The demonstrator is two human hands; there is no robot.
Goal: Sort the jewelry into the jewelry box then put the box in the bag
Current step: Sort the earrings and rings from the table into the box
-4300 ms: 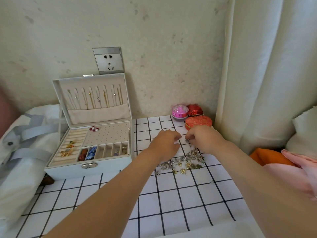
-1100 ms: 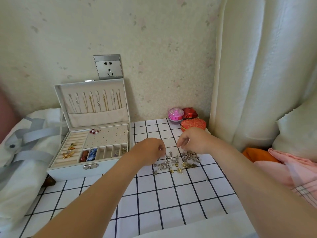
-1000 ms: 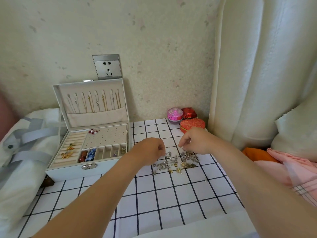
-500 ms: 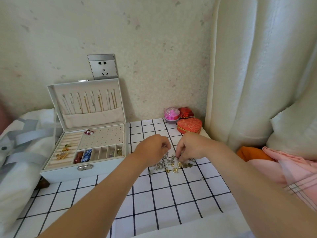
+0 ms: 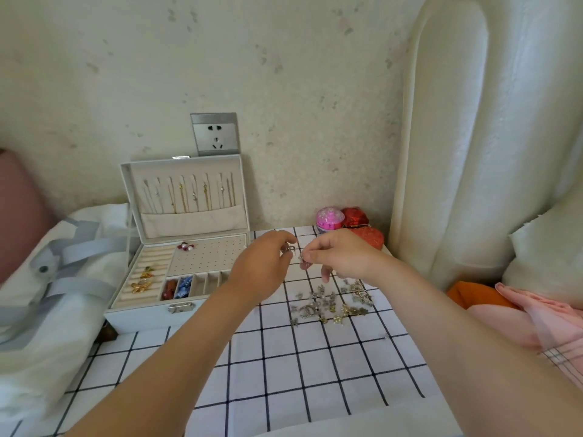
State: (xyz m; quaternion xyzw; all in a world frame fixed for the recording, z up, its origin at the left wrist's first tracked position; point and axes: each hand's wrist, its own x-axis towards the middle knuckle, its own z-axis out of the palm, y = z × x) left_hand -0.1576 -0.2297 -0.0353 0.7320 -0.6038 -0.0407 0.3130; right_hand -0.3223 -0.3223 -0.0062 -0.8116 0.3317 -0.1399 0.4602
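Note:
A white jewelry box point(image 5: 138, 316) stands open at the left, with chains hanging in its lid and earrings, gold pieces and coloured stones in its tray. A heap of small silver and gold jewelry point(image 5: 331, 302) lies on the checked cloth right of the box. Above that heap, my right hand point(image 5: 342, 257) pinches a small silver earring point(image 5: 303, 263) between thumb and fingertips. My left hand point(image 5: 263, 268) is raised close beside it, its curled fingers pinching a small silver piece point(image 5: 288, 249). A white bag point(image 5: 47, 279) with grey straps lies left of the box.
Pink, red and orange trinket boxes point(image 5: 347, 220) sit by the wall behind the hands. A cream padded headboard point(image 5: 473, 152) rises at the right, with a white pillow and pink and orange fabric point(image 5: 504, 313) beside the table. A wall socket point(image 5: 215, 134) is above the box.
Both hands have lifted off the jewelry heap, each with a small silver piece pinched, and now hold them close together above the cloth. The camera has shifted slightly.

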